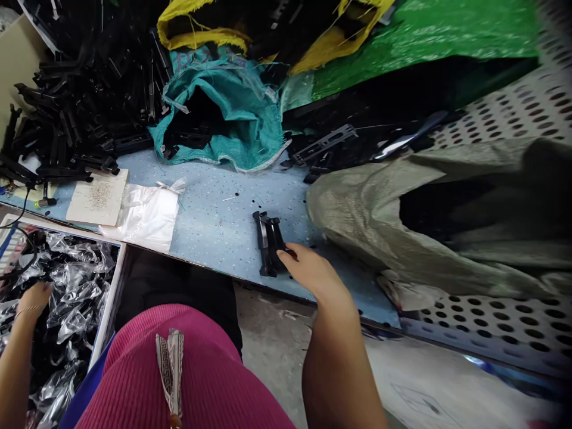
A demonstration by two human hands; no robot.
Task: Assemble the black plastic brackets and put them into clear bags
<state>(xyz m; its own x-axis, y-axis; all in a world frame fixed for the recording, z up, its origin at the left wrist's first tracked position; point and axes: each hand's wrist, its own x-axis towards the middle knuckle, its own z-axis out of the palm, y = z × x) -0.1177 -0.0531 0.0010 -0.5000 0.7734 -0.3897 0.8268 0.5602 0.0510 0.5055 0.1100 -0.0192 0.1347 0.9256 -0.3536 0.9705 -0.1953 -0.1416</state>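
My right hand (pixel 308 271) rests on the blue speckled table (pixel 214 220) near its front edge, fingers curled round a small stack of black plastic parts (pixel 268 241). My left hand (pixel 33 296) reaches down into a white-rimmed bin (pixel 109 298) at the lower left, among crinkled clear plastic bags (pixel 74 286). Its fingers are buried in the bags, so what they hold is hidden.
A big heap of black plastic parts (pixel 75 101) fills the back left. A teal woven sack (pixel 223 113), a yellow sack (pixel 201 27), green sheeting (pixel 424 36) and a grey sack (pixel 402 220) hold more parts. A cardboard square (pixel 98 196) and white bag (pixel 147 214) lie on the table.
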